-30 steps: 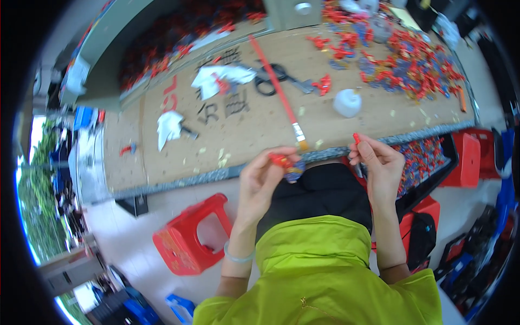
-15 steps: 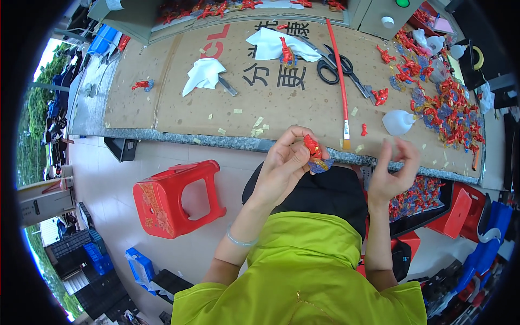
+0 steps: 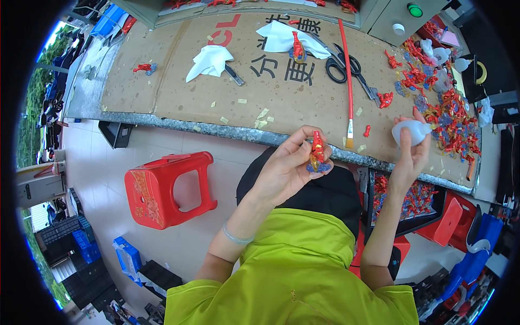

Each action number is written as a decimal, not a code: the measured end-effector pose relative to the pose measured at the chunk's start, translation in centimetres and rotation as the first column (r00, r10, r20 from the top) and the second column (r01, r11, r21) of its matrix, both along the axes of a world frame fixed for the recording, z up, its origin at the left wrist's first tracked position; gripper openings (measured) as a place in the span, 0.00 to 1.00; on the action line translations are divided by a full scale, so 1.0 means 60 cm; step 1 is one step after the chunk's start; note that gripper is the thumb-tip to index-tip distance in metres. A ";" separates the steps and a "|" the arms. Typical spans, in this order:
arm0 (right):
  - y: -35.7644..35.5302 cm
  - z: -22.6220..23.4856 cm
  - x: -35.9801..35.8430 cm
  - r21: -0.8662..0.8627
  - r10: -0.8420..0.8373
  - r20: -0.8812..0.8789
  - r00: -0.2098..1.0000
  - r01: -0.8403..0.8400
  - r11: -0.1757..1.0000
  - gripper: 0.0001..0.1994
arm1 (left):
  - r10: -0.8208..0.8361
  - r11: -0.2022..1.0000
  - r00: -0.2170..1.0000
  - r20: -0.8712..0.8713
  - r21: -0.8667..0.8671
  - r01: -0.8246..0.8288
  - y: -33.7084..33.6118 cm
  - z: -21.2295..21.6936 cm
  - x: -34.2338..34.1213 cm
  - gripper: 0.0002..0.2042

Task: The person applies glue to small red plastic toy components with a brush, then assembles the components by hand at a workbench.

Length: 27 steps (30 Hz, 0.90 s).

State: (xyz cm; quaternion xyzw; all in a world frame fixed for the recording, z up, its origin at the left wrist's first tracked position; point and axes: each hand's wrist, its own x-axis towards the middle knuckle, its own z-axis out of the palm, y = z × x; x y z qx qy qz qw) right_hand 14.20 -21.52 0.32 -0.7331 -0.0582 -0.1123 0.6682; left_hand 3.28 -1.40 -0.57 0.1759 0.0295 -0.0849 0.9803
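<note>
In my left hand [image 3: 284,170] a small red toy figurine [image 3: 317,145] stands upright, pinched between thumb and fingers. Its base is translucent blue and yellow. My right hand [image 3: 413,160] is closed round a white squeeze bottle [image 3: 407,132], thumb across its front, over the table's near edge. The yellowish nozzle points right, toward a heap of similar figurines [image 3: 452,119]. A tiny red piece [image 3: 367,130] lies to the left of the bottle, beside a red-handled brush [image 3: 346,81].
Black scissors [image 3: 343,64], white cloths [image 3: 209,62] and a blade-like metal tool [image 3: 234,75] lie on the cardboard-covered table [image 3: 189,103]. A black tray of figurines [image 3: 405,197] sits below its edge at right. On the floor at left is a red stool [image 3: 168,189].
My right hand has moved to the white bottle and closed on it, lifting or tilting it slightly. My left hand has turned the figurine more upright. The whole view has shifted a little.
</note>
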 end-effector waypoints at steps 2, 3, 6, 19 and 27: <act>-0.002 0.020 -0.017 0.089 0.079 -0.002 0.997 -0.079 0.993 0.23 | -0.022 0.999 1.000 0.007 -0.035 0.023 -0.004 -0.005 0.001 0.11; -0.005 0.026 -0.027 0.088 0.074 -0.003 0.997 -0.073 0.993 0.23 | -0.029 0.998 1.000 0.009 -0.058 0.029 -0.006 -0.007 0.002 0.12; -0.003 0.046 -0.059 0.166 0.229 -0.130 0.965 -0.207 0.964 0.18 | -0.096 0.989 0.994 0.048 -0.109 0.100 -0.003 -0.015 0.005 0.14; 0.011 0.062 -0.101 0.378 0.327 -0.278 0.903 -0.211 0.902 0.19 | 0.015 0.975 0.993 -0.115 0.220 0.011 -0.019 0.008 -0.005 0.13; 0.012 0.046 -0.092 0.461 0.382 -0.287 0.879 -0.223 0.859 0.21 | 0.234 0.645 0.969 0.079 0.733 -0.216 -0.029 0.014 -0.006 0.19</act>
